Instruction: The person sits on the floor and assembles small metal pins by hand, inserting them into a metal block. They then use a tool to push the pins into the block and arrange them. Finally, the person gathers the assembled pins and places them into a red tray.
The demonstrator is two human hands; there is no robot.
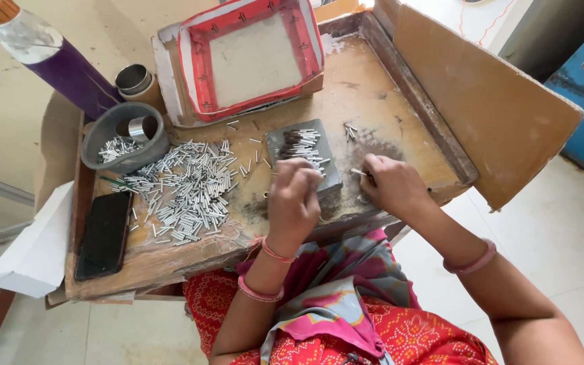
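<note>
Head view: left hand [293, 199] pinches small tubes over a grey block [303, 157], steadying them. Right hand [392, 184], at three o'clock, pinches one tube [358, 172]; spare tubes [187, 189] lie at nine o'clock.

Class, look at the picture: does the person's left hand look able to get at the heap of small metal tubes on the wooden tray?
Probably yes. The left hand rests at the grey block, and the heap of small metal tubes lies just beside it on the open wooden tray, with nothing standing between them.
</note>
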